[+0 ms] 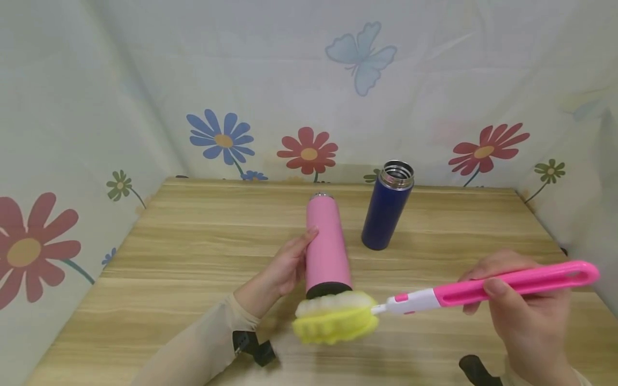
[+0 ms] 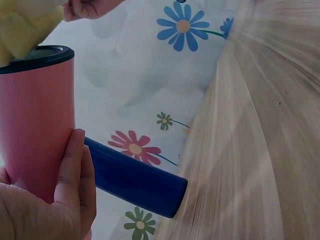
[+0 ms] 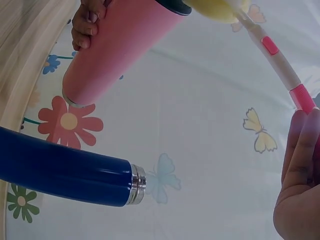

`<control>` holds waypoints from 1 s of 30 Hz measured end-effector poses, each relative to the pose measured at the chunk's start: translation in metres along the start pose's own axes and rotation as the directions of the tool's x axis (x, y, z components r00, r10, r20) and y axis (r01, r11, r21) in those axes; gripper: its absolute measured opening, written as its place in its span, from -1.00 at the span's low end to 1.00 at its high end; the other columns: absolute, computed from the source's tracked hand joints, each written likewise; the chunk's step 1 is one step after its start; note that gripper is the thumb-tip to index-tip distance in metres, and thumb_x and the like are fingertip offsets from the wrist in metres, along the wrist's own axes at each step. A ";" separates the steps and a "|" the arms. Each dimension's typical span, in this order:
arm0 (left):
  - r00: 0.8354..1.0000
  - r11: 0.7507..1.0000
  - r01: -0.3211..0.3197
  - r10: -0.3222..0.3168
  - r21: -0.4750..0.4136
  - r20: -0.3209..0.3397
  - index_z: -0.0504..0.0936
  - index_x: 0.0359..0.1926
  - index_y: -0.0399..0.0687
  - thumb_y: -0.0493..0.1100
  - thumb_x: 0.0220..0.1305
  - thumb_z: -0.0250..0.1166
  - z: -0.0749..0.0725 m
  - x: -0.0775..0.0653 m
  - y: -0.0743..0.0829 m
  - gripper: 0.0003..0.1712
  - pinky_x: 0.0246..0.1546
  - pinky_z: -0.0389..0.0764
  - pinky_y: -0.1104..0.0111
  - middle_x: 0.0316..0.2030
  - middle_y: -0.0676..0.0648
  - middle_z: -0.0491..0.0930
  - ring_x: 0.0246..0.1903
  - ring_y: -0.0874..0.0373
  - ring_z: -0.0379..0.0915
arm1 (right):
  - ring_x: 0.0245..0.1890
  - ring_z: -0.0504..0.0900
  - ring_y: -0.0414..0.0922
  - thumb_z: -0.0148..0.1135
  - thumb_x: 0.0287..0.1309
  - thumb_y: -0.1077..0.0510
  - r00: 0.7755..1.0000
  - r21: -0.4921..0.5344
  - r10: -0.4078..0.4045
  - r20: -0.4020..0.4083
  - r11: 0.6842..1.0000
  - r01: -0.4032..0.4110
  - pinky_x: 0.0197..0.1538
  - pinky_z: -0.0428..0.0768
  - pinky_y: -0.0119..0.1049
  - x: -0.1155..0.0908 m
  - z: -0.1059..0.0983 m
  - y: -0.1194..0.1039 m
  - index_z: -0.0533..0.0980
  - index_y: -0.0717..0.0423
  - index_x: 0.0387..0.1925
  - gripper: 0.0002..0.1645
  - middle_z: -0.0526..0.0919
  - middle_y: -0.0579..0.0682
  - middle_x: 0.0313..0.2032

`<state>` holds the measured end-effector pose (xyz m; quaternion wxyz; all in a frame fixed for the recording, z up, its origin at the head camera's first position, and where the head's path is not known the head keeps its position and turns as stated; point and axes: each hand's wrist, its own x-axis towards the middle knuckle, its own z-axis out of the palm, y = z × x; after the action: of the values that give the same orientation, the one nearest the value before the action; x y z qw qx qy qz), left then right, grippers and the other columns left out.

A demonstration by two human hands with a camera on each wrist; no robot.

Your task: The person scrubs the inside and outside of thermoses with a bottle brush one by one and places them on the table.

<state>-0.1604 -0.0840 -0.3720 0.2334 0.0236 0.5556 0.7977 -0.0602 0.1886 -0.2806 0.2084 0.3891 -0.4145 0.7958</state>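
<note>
A pink bottle (image 1: 328,241) with a black base is held by my left hand (image 1: 287,262), its base tilted toward me and its metal neck pointing away. Fingers of that hand curl round the bottle's side in the left wrist view. My right hand (image 1: 526,311) grips the pink handle (image 1: 526,280) of a bottle brush. The brush's yellow and white sponge head (image 1: 338,321) is at the black base (image 2: 50,56) of the bottle; whether they touch I cannot tell. Behind to the right, a dark blue bottle (image 1: 386,209) stands upright with its metal-rimmed mouth uncovered.
Everything is above or on a wood-grain table (image 1: 217,225). A pale curtain (image 1: 270,80) printed with flowers and butterflies surrounds it at the back and sides. Black straps (image 1: 251,346) with small mounts are on both wrists.
</note>
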 end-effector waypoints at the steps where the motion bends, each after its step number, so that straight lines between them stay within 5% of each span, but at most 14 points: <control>1: 1.000 1.000 -0.001 0.001 -0.003 -0.001 0.24 0.30 -0.36 0.25 0.30 0.12 0.000 0.000 0.000 -0.15 0.03 0.58 0.37 -0.08 -0.03 0.57 -0.09 0.21 0.54 | -0.48 0.66 -0.01 0.00 0.13 0.61 1.000 -0.004 0.001 0.009 1.000 -0.001 -0.53 0.58 -0.38 0.000 -0.001 0.000 0.48 0.69 -0.29 -0.85 0.70 0.31 -0.33; 14: 1.000 1.000 0.021 -0.021 0.000 -0.023 0.28 0.27 -0.34 0.25 0.29 0.12 0.001 -0.003 0.002 -0.18 -0.05 0.61 0.39 -0.14 0.01 0.60 -0.14 0.23 0.57 | -0.51 0.64 -0.05 -0.07 0.08 0.66 0.997 -0.103 0.029 0.077 0.995 -0.021 -0.57 0.55 -0.36 0.004 -0.019 -0.001 0.49 0.68 -0.36 -0.82 0.71 0.27 -0.36; 30: 1.000 0.999 0.028 -0.028 -0.024 -0.004 0.25 0.28 -0.33 0.23 0.30 0.13 0.001 -0.003 0.003 -0.19 -0.04 0.61 0.39 -0.15 0.03 0.60 -0.13 0.23 0.57 | -0.47 0.64 0.03 -0.22 0.15 0.67 0.997 -0.039 0.052 -0.050 0.998 -0.054 -0.51 0.56 -0.33 0.009 -0.036 -0.024 0.45 0.73 -0.35 -0.74 0.67 0.35 -0.37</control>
<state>-0.1586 -0.0850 -0.3683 0.2436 0.0110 0.5467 0.8011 -0.0658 0.2325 -0.2744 0.2050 0.3542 -0.4357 0.8017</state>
